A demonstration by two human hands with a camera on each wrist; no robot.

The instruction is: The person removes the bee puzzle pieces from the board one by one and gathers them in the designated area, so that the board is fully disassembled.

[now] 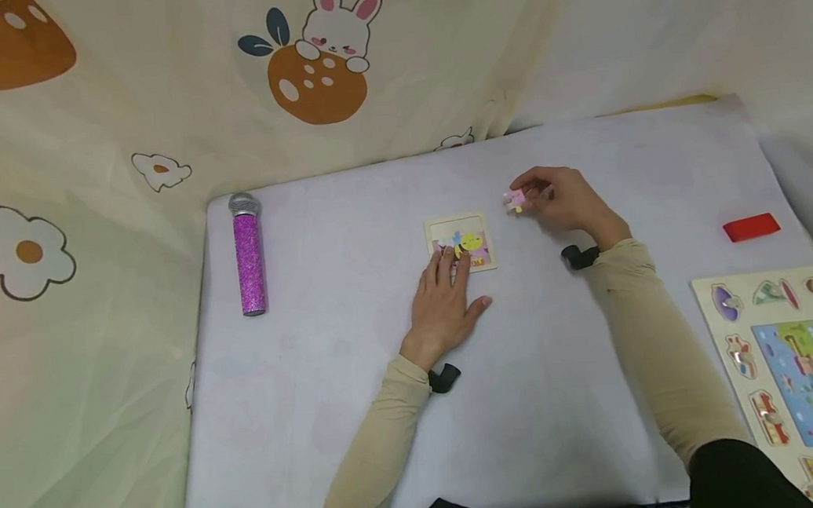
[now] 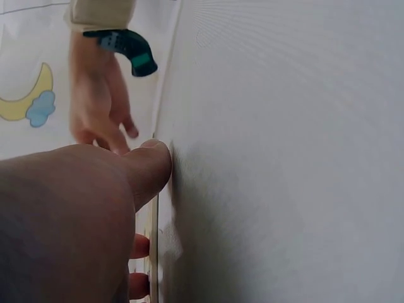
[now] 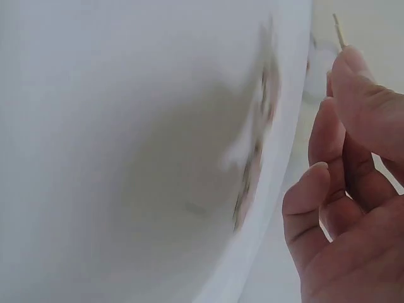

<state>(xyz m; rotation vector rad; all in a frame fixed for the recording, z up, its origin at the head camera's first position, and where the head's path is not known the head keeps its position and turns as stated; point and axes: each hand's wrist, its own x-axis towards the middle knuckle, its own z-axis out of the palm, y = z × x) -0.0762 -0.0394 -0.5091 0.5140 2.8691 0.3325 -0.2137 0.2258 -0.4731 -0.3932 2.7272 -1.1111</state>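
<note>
Left hand (image 2: pixel 69 218), fingers (image 2: pixel 139 286) on thin board (image 2: pixel 154 252); right hand (image 2: pixel 98 104) beyond, moon print (image 2: pixel 28 101) behind

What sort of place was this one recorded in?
Probably an indoor children's play corner: cloth printed with a cartoon rabbit and flowers hangs beyond a white-topped table, with a glittery microphone and a colorful picture board in view.

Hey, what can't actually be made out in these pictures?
Head view: lower left of the small puzzle tray, covered by the left hand.
Head view: design on the pink piece in the right hand, too small.
Head view: rest of the large puzzle board, cut off by the right and bottom edges.
Right wrist view: the pink piece's face, turned edge-on and partly covered by that hand.
</note>
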